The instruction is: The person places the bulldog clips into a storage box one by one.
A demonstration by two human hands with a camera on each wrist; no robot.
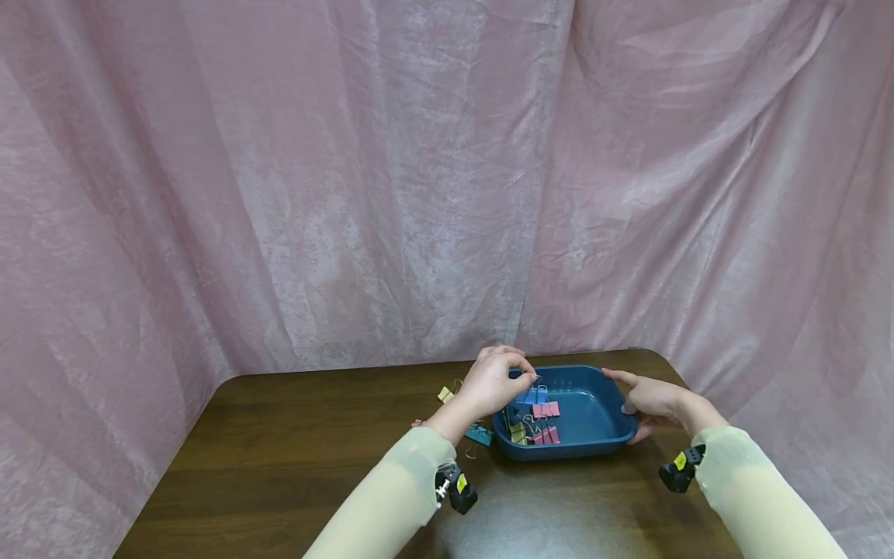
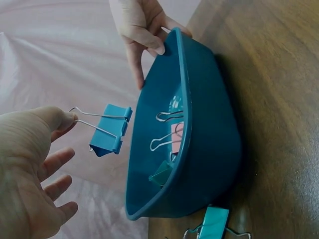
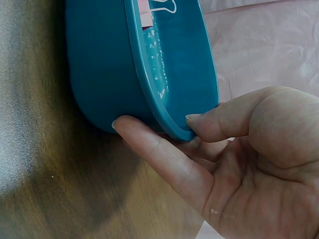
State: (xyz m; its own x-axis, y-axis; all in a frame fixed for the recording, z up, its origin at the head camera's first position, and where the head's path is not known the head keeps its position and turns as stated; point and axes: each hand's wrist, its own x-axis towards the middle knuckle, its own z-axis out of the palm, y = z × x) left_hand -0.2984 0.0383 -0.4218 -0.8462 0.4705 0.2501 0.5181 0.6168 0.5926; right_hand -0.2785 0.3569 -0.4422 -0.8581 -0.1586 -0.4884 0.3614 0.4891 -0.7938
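Thumb and finger of my left hand (image 1: 492, 382) pinch a wire handle of a blue binder clip (image 2: 105, 130), which hangs over the left part of a blue plastic tray (image 1: 585, 413). The other fingers of that hand are spread in the left wrist view. My right hand (image 1: 655, 401) grips the tray's right end, thumb over the rim and fingers outside. Inside the tray lie pink binder clips (image 1: 547, 436), a yellow binder clip (image 1: 518, 434) and a dark teal binder clip (image 2: 162, 173), gathered toward the left side.
Left of the tray, a teal binder clip (image 1: 479, 434) and a yellow binder clip (image 1: 445, 394) lie on the brown wooden table (image 1: 314, 450), partly behind my left forearm. A pink curtain (image 1: 419, 194) hangs behind the table's far edge.
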